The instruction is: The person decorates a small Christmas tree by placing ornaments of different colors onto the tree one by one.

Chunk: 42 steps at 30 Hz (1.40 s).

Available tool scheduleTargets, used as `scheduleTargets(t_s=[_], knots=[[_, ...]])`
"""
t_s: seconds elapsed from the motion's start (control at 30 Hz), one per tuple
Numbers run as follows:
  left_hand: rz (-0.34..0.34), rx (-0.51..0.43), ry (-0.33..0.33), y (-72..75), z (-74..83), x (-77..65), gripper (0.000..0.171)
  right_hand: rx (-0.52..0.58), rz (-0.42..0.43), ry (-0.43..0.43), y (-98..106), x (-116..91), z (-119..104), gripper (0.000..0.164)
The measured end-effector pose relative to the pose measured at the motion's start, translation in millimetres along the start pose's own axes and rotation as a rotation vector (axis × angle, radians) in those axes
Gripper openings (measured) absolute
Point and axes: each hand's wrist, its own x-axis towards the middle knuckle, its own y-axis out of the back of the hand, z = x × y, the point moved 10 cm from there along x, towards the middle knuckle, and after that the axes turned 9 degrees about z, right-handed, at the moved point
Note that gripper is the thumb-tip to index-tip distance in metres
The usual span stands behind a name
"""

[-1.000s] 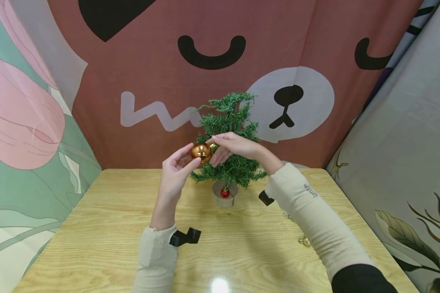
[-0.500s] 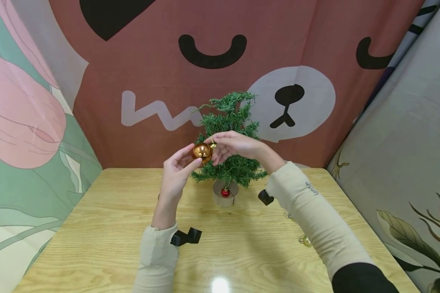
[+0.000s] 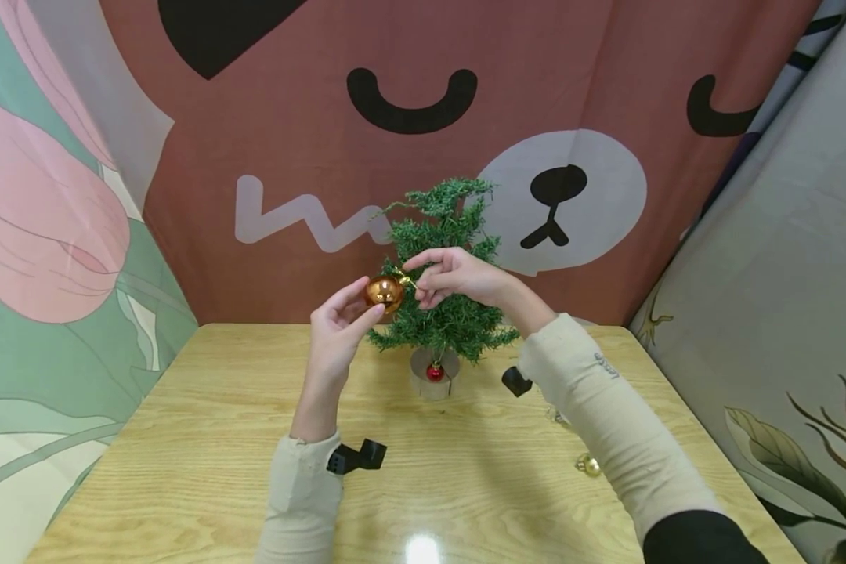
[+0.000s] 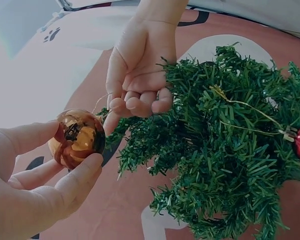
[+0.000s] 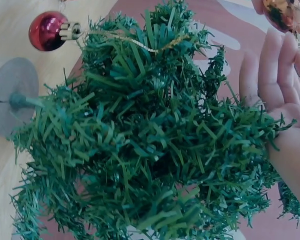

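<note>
A shiny copper-gold Christmas bauble (image 3: 384,293) is held up in front of the small artificial Christmas tree (image 3: 458,325). My left hand (image 3: 336,327) grips the bauble between thumb and fingers, seen closely in the left wrist view, where the bauble (image 4: 78,138) faces the other hand. From its cap a thin gold cord (image 4: 98,101) runs to my right hand (image 3: 458,278). The right thumb and curled fingers pinch that cord, while the index finger (image 3: 423,257) reaches out above the cap. Green branches stand right behind both hands.
A red bauble (image 3: 435,371) hangs low on the tree by its gold cord, before the round wooden base (image 3: 423,385). On the wooden table (image 3: 218,439), a small gold bauble (image 3: 588,465) lies near the right sleeve, with another ornament (image 3: 555,416) partly hidden behind it.
My right hand has drawn slightly back from the bauble, its fingers curling in and the index finger lifting, so the cap and cord show more. The left hand keeps its grip, almost still.
</note>
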Motion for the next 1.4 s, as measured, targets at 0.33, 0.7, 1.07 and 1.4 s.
scheduleTargets(t_s=[0.33, 0.7, 1.07, 1.4], knots=[[0.029, 0.022, -0.032, 4.1, -0.1, 0.1, 0.042, -0.214, 0.105, 0.153, 11.3, -0.8, -15.2, 0.012], [0.065, 0.174, -0.116, 0.3, 3.1, -0.7, 0.044, -0.728, 0.187, 0.29, 10.1, -2.7, -26.7, 0.022], [0.104, 0.298, -0.197, -5.7, 8.8, 5.7, 0.043, -1.015, 0.258, 0.289, 6.3, 1.9, -35.0, 0.027], [0.101, 0.369, -0.229, -11.5, 7.6, 15.6, 0.042, -1.161, 0.292, 0.228, 10.5, 8.6, -33.9, 0.028]])
